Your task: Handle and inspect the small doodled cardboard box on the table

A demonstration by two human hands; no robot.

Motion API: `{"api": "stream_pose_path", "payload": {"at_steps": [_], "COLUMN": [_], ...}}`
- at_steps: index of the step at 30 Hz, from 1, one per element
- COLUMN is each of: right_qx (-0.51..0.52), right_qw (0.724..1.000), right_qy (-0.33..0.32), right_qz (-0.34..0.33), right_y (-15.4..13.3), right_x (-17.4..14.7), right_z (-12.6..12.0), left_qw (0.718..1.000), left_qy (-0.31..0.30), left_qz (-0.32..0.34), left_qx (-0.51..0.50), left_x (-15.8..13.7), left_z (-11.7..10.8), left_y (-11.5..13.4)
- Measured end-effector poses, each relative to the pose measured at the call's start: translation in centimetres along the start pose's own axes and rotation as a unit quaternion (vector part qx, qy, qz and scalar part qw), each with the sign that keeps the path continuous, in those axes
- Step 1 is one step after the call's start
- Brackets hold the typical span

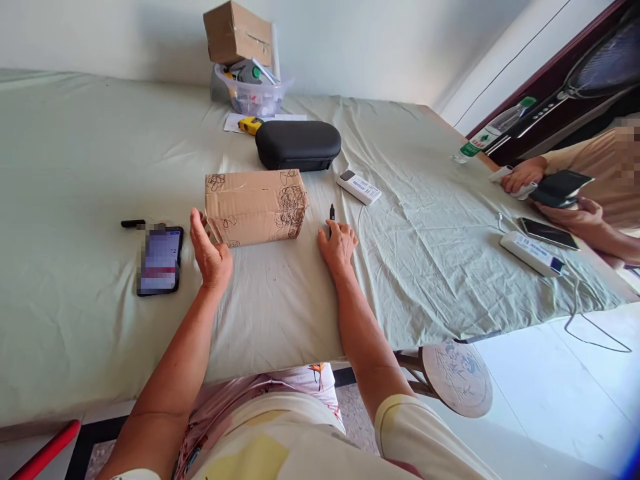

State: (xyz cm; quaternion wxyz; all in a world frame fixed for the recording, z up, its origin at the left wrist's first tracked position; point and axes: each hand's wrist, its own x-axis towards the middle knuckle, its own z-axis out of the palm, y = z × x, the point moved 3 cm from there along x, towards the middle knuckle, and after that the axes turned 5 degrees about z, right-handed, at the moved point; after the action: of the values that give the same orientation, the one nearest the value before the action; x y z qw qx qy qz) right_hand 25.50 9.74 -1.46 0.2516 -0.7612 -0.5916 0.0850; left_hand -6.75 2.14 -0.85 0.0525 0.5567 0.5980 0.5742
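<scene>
A brown cardboard box (250, 203) with black scribbles on its sides lies on the cloth-covered table. My left hand (213, 257) rests against the box's left end, fingers stretched out and thumb by its lower front corner. To the right of the box, my right hand (339, 245) is palm down with its fingers curled over a black marker pen (332, 212). The pen's front part pokes out beyond the fingers; the rest is hidden under them. On the left lie a phone (163, 260) with a lit screen and a short black pen-like piece (133, 224).
Behind the box sit a black zip case (299, 145) and a white device (359, 187). Farther back are a yellow tape measure (250, 125) and a plastic basket (257, 97) under a carton (237, 33). At right, another person's hands (525, 175) hold a dark object near a bottle (493, 132).
</scene>
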Motion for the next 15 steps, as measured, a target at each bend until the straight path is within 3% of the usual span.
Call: {"api": "stream_pose_path", "payload": {"at_steps": [5,10,13,15], "right_qx": [-0.012,0.011,0.037,0.056], "right_qw": [1.0,1.0,0.999,0.998], "right_qy": [-0.005,0.007,0.016,0.028], "right_qz": [-0.014,-0.002,0.003,0.001], "right_y": [-0.4,-0.3,-0.2,-0.1], "right_x": [-0.4,-0.4,-0.5,-0.5], "right_z": [0.0,0.0,-0.1,-0.1], "left_qw": [0.996,0.992,0.987,0.977], "left_qy": [0.073,0.094,0.101,0.103], "left_qz": [0.001,0.007,0.005,-0.03], "left_qx": [0.042,0.08,0.129,0.186], "left_x": [0.4,0.4,0.0,-0.5], "left_z": [-1.3,-2.9,-5.4,-7.9], "left_y": [1.2,2.5,2.5,1.9]}}
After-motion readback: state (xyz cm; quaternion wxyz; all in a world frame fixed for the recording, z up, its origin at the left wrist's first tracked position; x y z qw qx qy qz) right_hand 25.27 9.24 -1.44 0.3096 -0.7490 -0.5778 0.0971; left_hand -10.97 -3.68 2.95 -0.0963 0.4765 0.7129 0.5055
